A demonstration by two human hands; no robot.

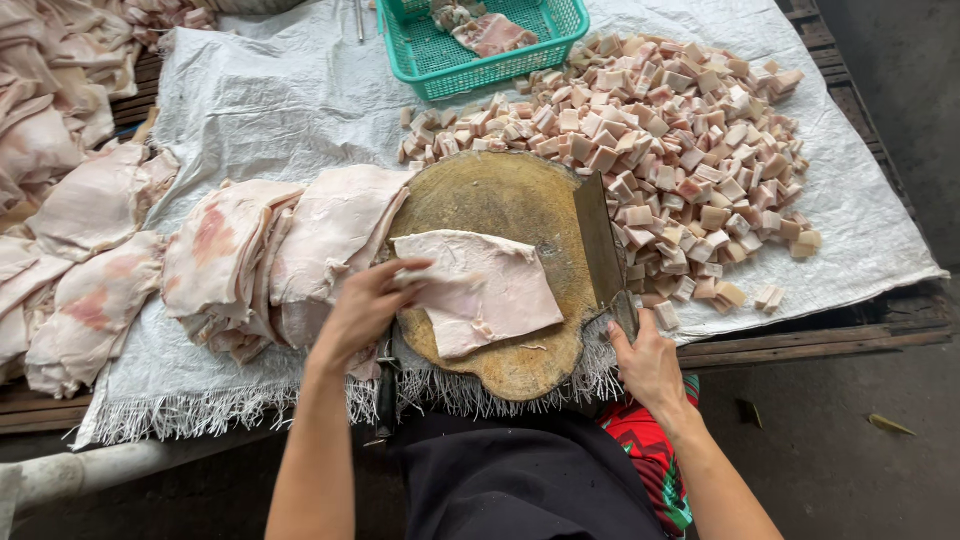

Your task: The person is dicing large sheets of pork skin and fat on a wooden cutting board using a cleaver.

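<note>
Pork slab [478,288] is pressed flat on the round wooden block [500,195] by the left hand [368,305], fingers spread on its edge. The cleaver [600,240] handle is gripped by the right hand [645,365], beside heaped cubes [670,130].

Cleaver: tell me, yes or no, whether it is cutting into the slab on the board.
No. The cleaver rests at the board's right edge in the right hand, apart from the slab.

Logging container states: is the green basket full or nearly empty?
Nearly empty. The green basket shows mostly bare mesh floor, with a few meat pieces at its far side; its top is cropped.
</note>
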